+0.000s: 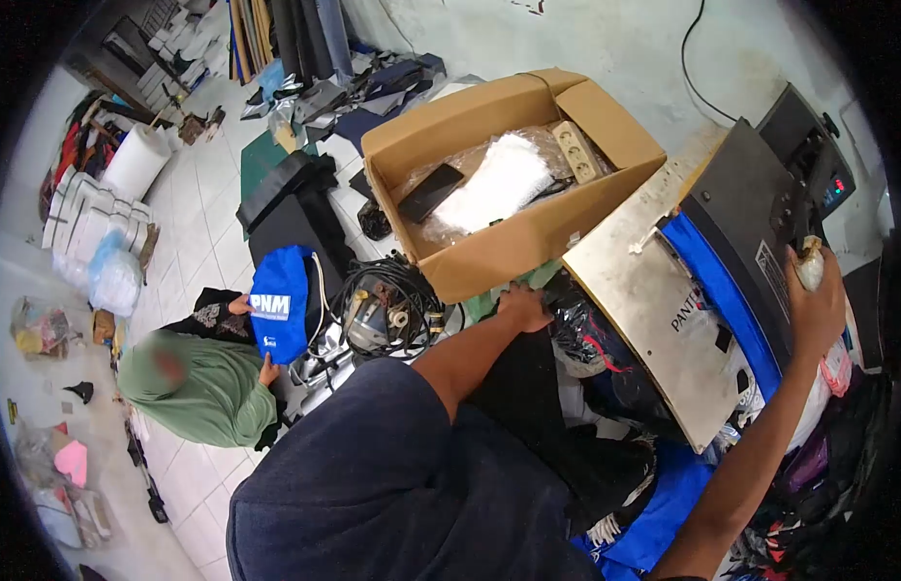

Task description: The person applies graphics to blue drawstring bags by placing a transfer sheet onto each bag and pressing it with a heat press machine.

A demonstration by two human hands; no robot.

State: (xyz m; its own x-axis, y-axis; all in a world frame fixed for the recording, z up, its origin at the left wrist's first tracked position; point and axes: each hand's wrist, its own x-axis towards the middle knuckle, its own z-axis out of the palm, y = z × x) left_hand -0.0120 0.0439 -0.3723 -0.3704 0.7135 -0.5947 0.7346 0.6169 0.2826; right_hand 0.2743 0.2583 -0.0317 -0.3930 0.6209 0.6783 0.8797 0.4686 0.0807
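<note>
My right hand (819,298) is wrapped around the taped handle (811,263) of a dark heat press (746,228). Beneath the dark upper plate lies blue fabric (724,290), which hangs over the metal board (654,315) marked "PANT…". My left hand (525,308) rests beside the cardboard box's lower edge, over dark material and green plastic, with its fingers apart and nothing visibly held. Across the floor, a person in a green head covering (213,387) holds up a blue drawstring bag (284,305) with "PNM" on it.
The open cardboard box (489,257) holds a phone, white wrapped material and a power strip (576,152). A cable-wrapped machine (381,315) stands beside it. Plastic bags and dark cloth (819,465) pile below the press. Fabric scraps lie by the wall.
</note>
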